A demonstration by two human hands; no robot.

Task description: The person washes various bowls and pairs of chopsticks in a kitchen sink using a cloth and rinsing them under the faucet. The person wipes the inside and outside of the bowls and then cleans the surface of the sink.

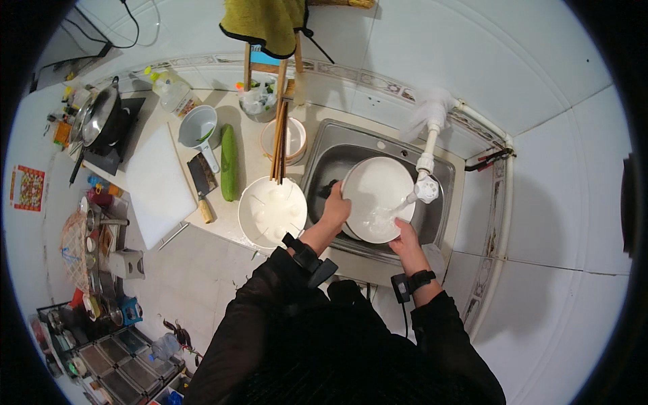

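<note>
Both hands grip a white plate or shallow bowl (377, 195) over the stainless steel sink (324, 147). My left hand (336, 207) holds its left rim, and my right hand (404, 235) holds its lower right rim. Water runs from a white plastic faucet (426, 188) onto the plate and splashes on its surface. Beneath the plate, the rim of another round vessel shows at the left; its contents are hidden. Left of the sink stands a white drainer-like bowl (272, 210) with several bumps inside. Several wooden chopsticks (279, 147) hang or stand above its back rim.
On the counter lie a green zucchini-like vegetable (229, 162), a cleaver (202, 177) and a white cutting board (157, 187). A grey handled strainer or scoop (198, 126) and a round container (298, 139) stand behind. A wok (104, 119) sits far left; a yellow cloth (266, 25) hangs above.
</note>
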